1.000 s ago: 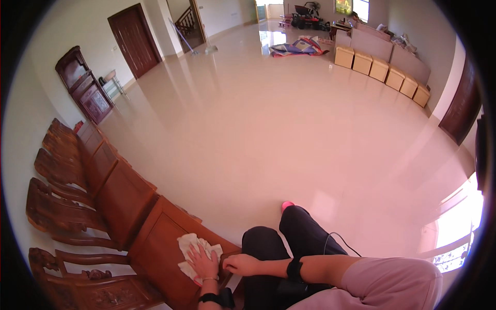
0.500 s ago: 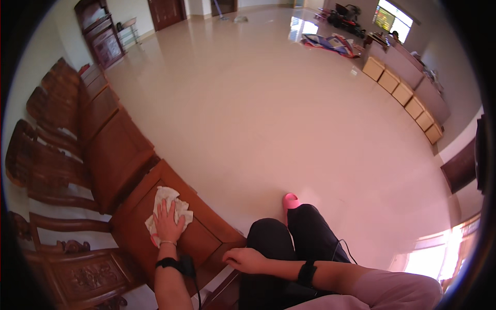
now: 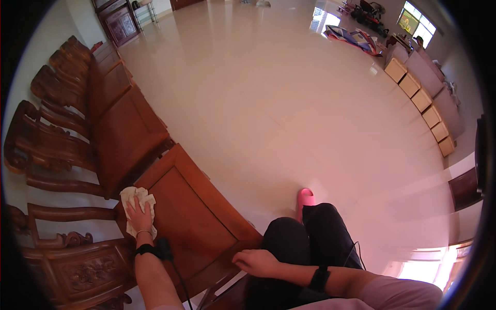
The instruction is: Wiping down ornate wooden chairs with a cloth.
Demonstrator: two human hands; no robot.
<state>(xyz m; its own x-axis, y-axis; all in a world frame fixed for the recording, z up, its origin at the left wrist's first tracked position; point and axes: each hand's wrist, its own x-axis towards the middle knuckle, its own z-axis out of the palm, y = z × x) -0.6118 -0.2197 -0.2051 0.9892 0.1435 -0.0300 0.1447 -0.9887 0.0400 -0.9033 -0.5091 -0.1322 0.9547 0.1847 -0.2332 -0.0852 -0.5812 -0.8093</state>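
My left hand lies with its fingers spread over a crumpled cream cloth, pressing it onto the brown wooden seat of a long carved bench. The cloth sits at the back left corner of that seat, beside a curved armrest. My right hand rests by my dark-trousered knee, near the seat's front edge. Its fingers are loosely curled together, with nothing visible in them. Black straps with a cable circle both my forearms.
More joined wooden seats run away along the left wall. A pink clog is on my foot on the glossy tiled floor. Several tan boxes line the right side. A colourful blanket lies at the far right.
My left hand has slid the cloth leftward across the seat, from its middle to the back left corner. The whole view has shifted slightly; my right hand stays by the knee.
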